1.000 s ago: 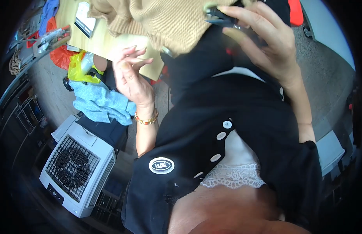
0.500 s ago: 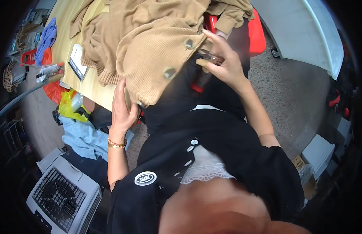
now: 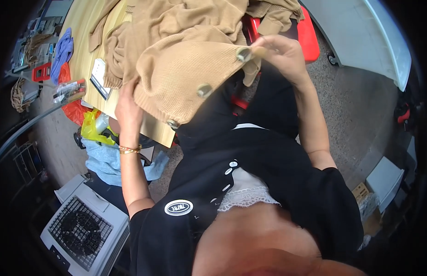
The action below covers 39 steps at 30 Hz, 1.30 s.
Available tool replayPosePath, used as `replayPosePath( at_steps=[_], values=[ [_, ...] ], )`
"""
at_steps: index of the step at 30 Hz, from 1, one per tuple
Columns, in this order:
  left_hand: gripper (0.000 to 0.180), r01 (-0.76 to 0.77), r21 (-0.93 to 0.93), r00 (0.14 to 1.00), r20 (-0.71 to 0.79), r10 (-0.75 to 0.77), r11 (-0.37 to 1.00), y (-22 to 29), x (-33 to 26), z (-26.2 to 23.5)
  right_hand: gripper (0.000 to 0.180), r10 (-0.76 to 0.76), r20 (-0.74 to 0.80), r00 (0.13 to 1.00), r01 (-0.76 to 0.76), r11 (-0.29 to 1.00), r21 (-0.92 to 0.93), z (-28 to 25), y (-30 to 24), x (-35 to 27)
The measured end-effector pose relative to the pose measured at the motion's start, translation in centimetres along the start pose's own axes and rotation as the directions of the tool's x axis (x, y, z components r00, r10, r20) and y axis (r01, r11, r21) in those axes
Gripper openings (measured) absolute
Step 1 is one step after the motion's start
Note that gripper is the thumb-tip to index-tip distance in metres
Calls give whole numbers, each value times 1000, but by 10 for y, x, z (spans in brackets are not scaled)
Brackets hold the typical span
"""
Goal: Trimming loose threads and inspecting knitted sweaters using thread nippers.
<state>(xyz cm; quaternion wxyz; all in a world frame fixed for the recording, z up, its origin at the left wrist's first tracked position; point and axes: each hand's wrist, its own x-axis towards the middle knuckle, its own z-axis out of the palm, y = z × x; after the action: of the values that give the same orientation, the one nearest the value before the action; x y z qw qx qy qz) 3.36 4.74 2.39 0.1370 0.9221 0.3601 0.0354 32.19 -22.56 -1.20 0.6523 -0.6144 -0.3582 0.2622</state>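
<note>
A tan knit cardigan (image 3: 176,73) lies over the table edge, one buttoned flap stretched toward me. Three large greenish-brown buttons, the middle one (image 3: 204,90) among them, run along its edge. My right hand (image 3: 287,57) is closed in a pinch at the flap's upper corner, beside the top button (image 3: 243,54); a yellowish covering shows on its thumb. My left hand (image 3: 129,108) grips the ribbed hem at the left, its fingertips partly hidden by the knit. The lowest button (image 3: 172,123) hangs near the table corner.
The light wooden table (image 3: 160,132) holds a white-and-dark card (image 3: 99,78). A red stool (image 3: 306,39) stands beyond my right hand. At the left are a yellow bag (image 3: 94,129), blue cloth (image 3: 103,158) and a grey fan unit (image 3: 84,225). A white panel on casters (image 3: 360,37) stands right.
My right hand has moved right and up, drawing the flap's edge outward. The metal snips seen in it earlier no longer show. My left hand has shifted left along the hem.
</note>
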Motion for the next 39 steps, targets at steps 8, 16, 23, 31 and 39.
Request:
replayPosePath(
  at_steps=[8, 16, 23, 31, 39],
  values=[
    [36, 44, -686, 974, -131, -183, 727, -88, 56, -27, 15, -35, -45, 998, 50, 913, 404, -17, -24, 5],
    [30, 50, -746, 951, -168, -260, 665, -60, 88, -57, 14, -67, -128, 990, 104, 945, 311, -21, -23, -6],
    [30, 69, -858, 889, -180, -422, 510, -77, 119, -72, 15, 25, 43, 999, -40, 917, 398, 41, -23, -29],
    [35, -634, -227, 761, -354, 544, 739, 75, 42, -46, 12, -94, 71, 993, 78, 976, 204, 65, -18, -30],
    [78, -158, -570, 970, 64, 235, 807, -10, 56, -25, 13, -167, 106, 980, 170, 985, -25, 31, -39, -32]
  ],
)
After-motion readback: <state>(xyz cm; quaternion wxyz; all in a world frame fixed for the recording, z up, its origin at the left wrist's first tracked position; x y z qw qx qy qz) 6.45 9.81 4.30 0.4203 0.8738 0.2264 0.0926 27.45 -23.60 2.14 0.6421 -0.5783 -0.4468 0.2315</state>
